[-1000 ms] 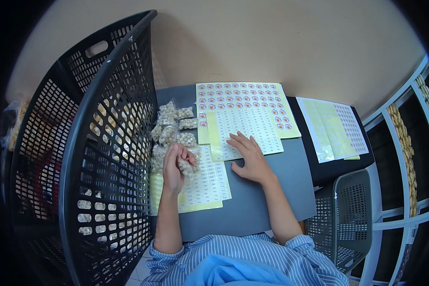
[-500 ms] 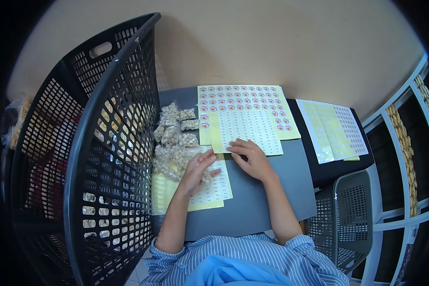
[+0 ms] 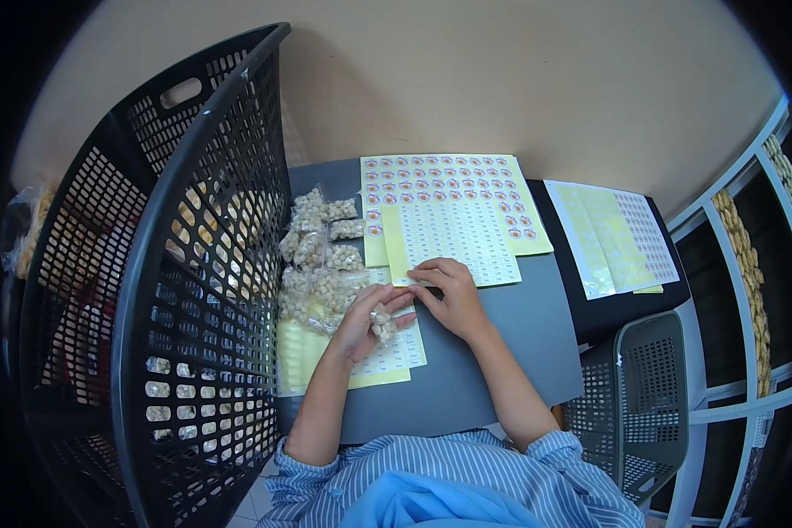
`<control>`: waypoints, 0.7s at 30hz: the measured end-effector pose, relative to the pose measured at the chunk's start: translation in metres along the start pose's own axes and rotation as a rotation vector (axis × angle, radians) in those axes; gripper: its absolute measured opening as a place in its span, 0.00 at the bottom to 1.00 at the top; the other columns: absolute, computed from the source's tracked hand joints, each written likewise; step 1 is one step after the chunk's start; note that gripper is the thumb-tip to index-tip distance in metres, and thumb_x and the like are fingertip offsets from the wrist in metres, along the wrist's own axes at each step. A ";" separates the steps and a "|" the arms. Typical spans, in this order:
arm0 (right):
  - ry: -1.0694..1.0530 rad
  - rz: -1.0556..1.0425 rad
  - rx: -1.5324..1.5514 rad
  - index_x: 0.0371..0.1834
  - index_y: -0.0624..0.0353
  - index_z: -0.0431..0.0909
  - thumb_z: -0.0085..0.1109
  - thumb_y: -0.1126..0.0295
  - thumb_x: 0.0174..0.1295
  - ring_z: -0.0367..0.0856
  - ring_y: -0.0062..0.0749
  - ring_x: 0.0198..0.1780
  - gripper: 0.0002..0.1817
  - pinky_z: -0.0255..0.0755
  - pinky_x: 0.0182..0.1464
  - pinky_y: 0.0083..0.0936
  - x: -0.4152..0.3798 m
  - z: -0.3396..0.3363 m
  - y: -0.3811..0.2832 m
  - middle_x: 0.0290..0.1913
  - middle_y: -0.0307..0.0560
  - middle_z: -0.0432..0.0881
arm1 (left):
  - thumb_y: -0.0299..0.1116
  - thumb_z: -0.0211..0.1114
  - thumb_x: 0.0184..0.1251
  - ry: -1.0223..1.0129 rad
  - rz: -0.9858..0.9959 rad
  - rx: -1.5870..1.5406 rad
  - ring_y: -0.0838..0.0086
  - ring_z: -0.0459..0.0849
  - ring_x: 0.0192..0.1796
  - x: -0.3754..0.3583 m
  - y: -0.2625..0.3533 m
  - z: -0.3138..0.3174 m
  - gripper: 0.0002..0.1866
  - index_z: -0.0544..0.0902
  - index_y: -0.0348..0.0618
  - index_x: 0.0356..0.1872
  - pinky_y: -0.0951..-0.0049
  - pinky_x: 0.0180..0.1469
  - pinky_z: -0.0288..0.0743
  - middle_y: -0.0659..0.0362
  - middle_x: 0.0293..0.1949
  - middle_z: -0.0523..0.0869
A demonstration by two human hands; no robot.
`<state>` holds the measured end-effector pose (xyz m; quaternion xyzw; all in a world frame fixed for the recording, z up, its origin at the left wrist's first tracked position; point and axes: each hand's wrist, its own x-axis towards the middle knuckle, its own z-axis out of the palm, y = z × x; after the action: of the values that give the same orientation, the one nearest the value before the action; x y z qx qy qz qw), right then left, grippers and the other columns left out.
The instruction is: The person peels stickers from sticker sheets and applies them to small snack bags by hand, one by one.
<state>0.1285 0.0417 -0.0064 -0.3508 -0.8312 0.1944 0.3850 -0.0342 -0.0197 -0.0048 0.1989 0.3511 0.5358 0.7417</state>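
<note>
a person's two bare hands meet over a gray table (image 3: 475, 396), seen from above. the left hand (image 3: 357, 327) is palm up, fingers loosely curled, holding a small clear bag (image 3: 384, 327) of pale, lumpy pieces, which lies against the palm and fingers. the right hand (image 3: 449, 301) comes in from the other side, its thumb and fingers in a narrow pinch by the left fingertips; whether anything is between them, i cannot tell.

the held bag is above the lower sheet (image 3: 380, 377), a yellow-edged page of small printed labels. more bags (image 3: 311, 251) of the same pale pieces are grouped at the left of the table, some partly on that page. just beyond the right hand is the label sheet (image 3: 453, 233), overlapping the red-print sheet (image 3: 440, 167) behind it.

a tall black basket (image 3: 204, 116) stands at the left, pale bagged pieces showing through its holes. to the right, another printed sheet (image 3: 600, 242) lies on a black surface (image 3: 581, 308), with a smaller basket (image 3: 620, 396) below and a metal rack (image 3: 722, 273) beyond.
</note>
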 end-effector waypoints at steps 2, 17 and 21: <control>-0.007 0.016 0.004 0.33 0.57 0.81 0.63 0.70 0.47 0.75 0.35 0.44 0.09 0.65 0.48 0.31 -0.001 0.000 0.001 0.37 0.42 0.79 | 0.36 0.48 0.67 0.006 0.000 0.024 0.66 0.73 0.55 0.002 -0.003 -0.002 0.18 0.68 0.34 0.51 0.60 0.54 0.72 0.50 0.51 0.74; -0.024 0.020 0.067 0.28 0.58 0.79 0.62 0.74 0.44 0.76 0.38 0.38 0.07 0.67 0.45 0.33 0.001 -0.002 -0.005 0.31 0.44 0.79 | 0.41 0.50 0.66 -0.039 0.050 0.338 0.72 0.72 0.55 0.001 -0.008 0.000 0.18 0.69 0.38 0.49 0.68 0.52 0.73 0.56 0.49 0.73; 0.024 -0.042 0.016 0.29 0.57 0.79 0.62 0.73 0.45 0.77 0.38 0.41 0.06 0.64 0.51 0.36 0.000 -0.001 -0.005 0.33 0.44 0.80 | 0.41 0.49 0.67 -0.036 0.056 0.330 0.72 0.72 0.55 0.002 -0.009 -0.002 0.18 0.69 0.38 0.50 0.68 0.52 0.72 0.56 0.50 0.73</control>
<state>0.1268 0.0380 -0.0032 -0.3325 -0.8321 0.1890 0.4016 -0.0297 -0.0213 -0.0131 0.3372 0.4154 0.4878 0.6898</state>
